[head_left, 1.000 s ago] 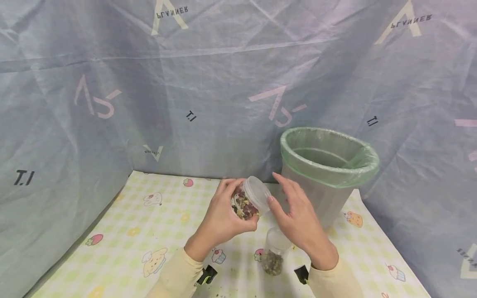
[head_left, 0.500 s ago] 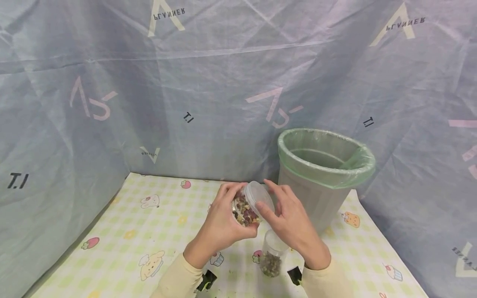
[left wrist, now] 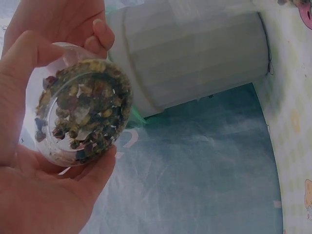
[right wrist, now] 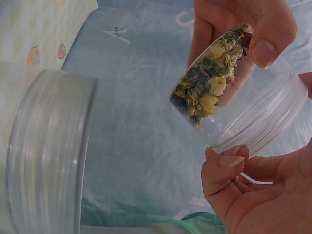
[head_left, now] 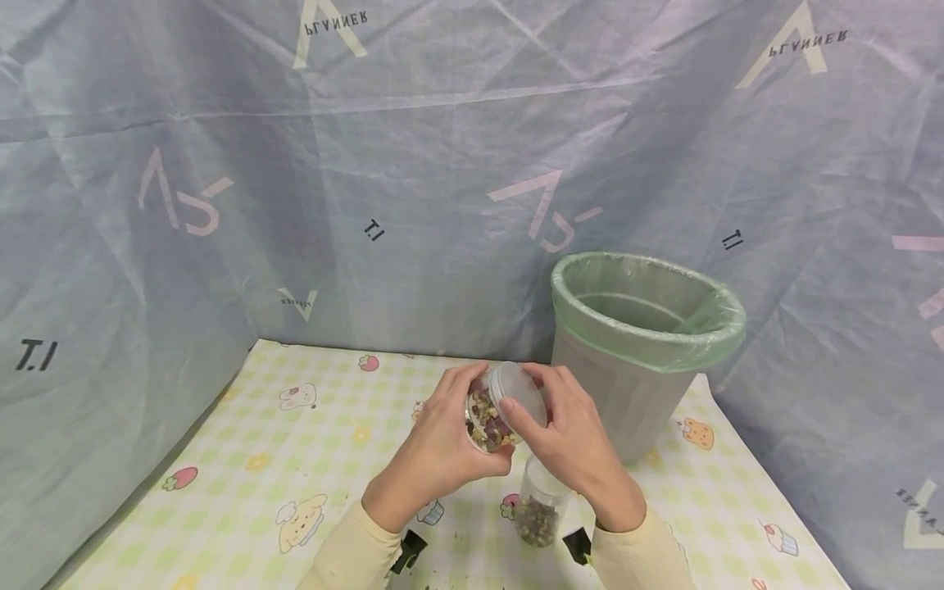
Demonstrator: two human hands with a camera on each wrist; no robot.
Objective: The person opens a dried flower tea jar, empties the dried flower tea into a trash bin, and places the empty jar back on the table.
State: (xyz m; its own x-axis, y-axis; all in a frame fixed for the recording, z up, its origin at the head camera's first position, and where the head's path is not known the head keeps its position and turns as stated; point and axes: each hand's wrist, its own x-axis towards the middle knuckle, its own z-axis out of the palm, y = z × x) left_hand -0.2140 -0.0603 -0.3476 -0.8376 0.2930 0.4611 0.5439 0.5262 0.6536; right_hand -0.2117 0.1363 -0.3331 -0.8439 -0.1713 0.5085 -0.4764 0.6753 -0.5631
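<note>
My left hand (head_left: 435,451) grips a clear plastic jar (head_left: 485,426), tilted on its side above the table. Dried flower tea (right wrist: 209,83), yellow buds mixed with dark red pieces, lies inside it. A translucent screw lid (head_left: 522,397) sits at the jar's mouth, facing right. Thumb and fingers of my right hand (head_left: 578,434) hold that lid by its rim. In the left wrist view the jar's base (left wrist: 83,112) faces the camera. A second clear jar (head_left: 538,516), part filled with dried buds, stands upright on the table below my right hand.
A grey bin (head_left: 619,410) with a green liner (head_left: 686,348) stands behind my right hand at the table's back right. A checked, cartoon-printed cloth (head_left: 221,492) covers the table, with small crumbs near the front. Grey-blue fabric (head_left: 413,287) hangs around the back and sides.
My right hand has moved left onto the jar's lid, its fingers closing round the rim. The held jar has shifted slightly down and stays tilted in my left hand.
</note>
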